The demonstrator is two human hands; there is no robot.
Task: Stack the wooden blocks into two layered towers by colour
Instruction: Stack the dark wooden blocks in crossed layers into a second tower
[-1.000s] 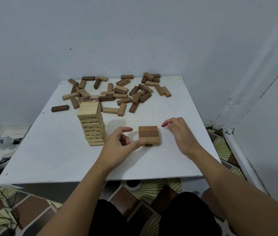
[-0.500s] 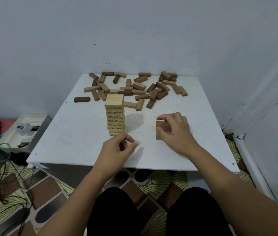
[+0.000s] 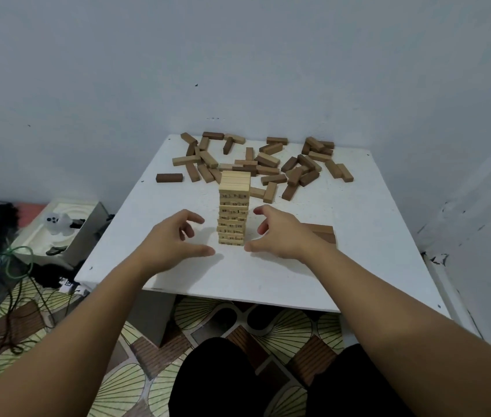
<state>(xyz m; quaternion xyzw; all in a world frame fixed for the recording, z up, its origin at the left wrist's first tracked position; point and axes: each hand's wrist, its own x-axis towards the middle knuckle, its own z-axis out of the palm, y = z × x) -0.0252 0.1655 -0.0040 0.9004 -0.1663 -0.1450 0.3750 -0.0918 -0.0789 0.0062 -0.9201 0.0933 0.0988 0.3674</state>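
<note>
The tall upright pale wooden block tower stands between the wide-spread, empty left hand and right hand, both equally near.

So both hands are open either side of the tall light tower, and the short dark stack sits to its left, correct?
Not quite. In the head view the left hand and right hand are open beside the light tower, but the dark stack sits to its right, partly behind the right hand.

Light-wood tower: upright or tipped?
Upright: the light-wood tower stands straight on the white table, layers aligned, both open hands flanking it without touching.
</note>
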